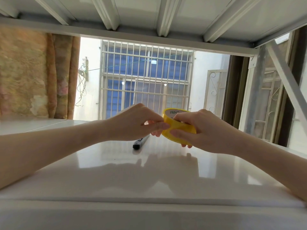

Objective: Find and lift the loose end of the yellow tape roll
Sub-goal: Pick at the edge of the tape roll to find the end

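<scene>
I hold a yellow tape roll (178, 126) above the glossy white table (149, 176), tilted so its printed white inner core faces me. My right hand (204, 131) grips the roll, thumb on the outer band and fingers curled under it. My left hand (136, 123) pinches the roll's left edge, its thumb lying across the yellow band. A loose end of the tape is not visible; the fingers cover that part.
A black utility knife (140, 142) lies on the table under my left hand. A white shelf frame (149, 39) spans overhead with a slanted brace (285, 83) at right. Behind are a barred window (146, 77) and a curtain (38, 73) at left.
</scene>
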`<state>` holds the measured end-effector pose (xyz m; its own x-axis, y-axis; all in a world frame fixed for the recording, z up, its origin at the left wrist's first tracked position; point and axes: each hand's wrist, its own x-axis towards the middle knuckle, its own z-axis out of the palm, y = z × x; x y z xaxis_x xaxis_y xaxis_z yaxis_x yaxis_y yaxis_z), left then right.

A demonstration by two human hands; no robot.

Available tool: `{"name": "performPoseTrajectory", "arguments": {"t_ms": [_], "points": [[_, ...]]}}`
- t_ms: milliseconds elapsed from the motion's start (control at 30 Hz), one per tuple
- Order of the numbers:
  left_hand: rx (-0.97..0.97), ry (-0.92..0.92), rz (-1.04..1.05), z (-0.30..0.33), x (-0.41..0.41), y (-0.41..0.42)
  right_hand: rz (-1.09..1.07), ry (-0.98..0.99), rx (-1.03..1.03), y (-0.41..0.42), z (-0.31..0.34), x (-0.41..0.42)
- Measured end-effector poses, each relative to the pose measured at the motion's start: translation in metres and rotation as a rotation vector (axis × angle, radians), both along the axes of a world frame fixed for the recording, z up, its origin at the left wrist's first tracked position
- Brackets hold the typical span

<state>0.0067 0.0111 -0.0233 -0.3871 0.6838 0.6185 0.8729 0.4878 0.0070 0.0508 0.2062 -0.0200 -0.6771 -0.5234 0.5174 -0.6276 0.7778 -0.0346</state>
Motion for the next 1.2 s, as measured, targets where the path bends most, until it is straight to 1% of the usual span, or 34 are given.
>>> {"name": "performPoseTrajectory", "arguments": {"t_ms": [133, 300, 400, 667, 767, 867, 967, 1100, 1200], "points": [[0.0, -0.004, -0.021, -0.001, 0.0, 0.001, 0.0, 0.016, -0.017, 0.001, 0.0, -0.002], [-0.015, 0.011, -0.054, -0.004, 0.002, 0.004, -0.01, -0.058, -0.045, 0.001, -0.001, -0.002], [-0.007, 0.024, -0.043, -0.005, 0.001, 0.004, -0.009, -0.06, -0.032, 0.0, -0.003, -0.003], [0.066, 0.036, -0.021, -0.009, -0.002, 0.004, 0.019, -0.127, -0.134, -0.004, -0.004, -0.004], [0.105, 0.064, -0.026, -0.012, -0.002, 0.005, 0.014, -0.204, -0.221, -0.006, -0.004, -0.005], [0.132, 0.104, -0.007, -0.014, -0.003, 0.007, -0.002, -0.229, -0.267, -0.006, -0.002, -0.005], [0.145, 0.123, 0.031, -0.013, -0.002, 0.007, -0.009, -0.215, -0.288, -0.006, -0.002, -0.005], [0.115, 0.107, 0.166, -0.004, 0.001, 0.007, -0.005, -0.144, -0.276, -0.005, -0.001, -0.005], [0.099, 0.13, 0.172, -0.003, 0.002, 0.006, -0.008, -0.11, -0.25, -0.005, -0.002, -0.006]]}}
